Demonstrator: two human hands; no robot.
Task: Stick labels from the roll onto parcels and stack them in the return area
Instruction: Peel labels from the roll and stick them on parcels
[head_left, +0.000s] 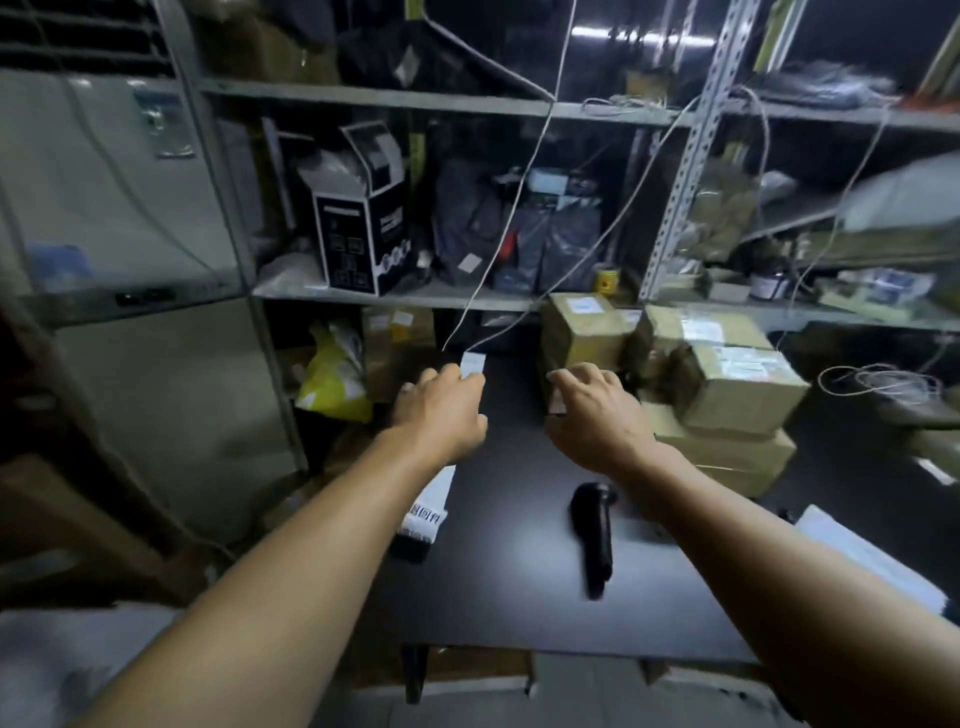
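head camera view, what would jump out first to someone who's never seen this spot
Two bare forearms reach over a dark table; the left hand pinches a white label strip at the far edge, and the right hand spreads its fingers toward stacked cardboard parcels on the right. A black handheld scanner lies on the table under the right forearm.

Stockroom: metal shelving (395, 98), stacked parcels (727, 384)

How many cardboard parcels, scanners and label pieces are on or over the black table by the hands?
Brown cardboard parcels: 4 that I can make out
Black handheld scanner: 1
Printed label strip: 1
Single label pinched by the left hand: 1
Total: 7
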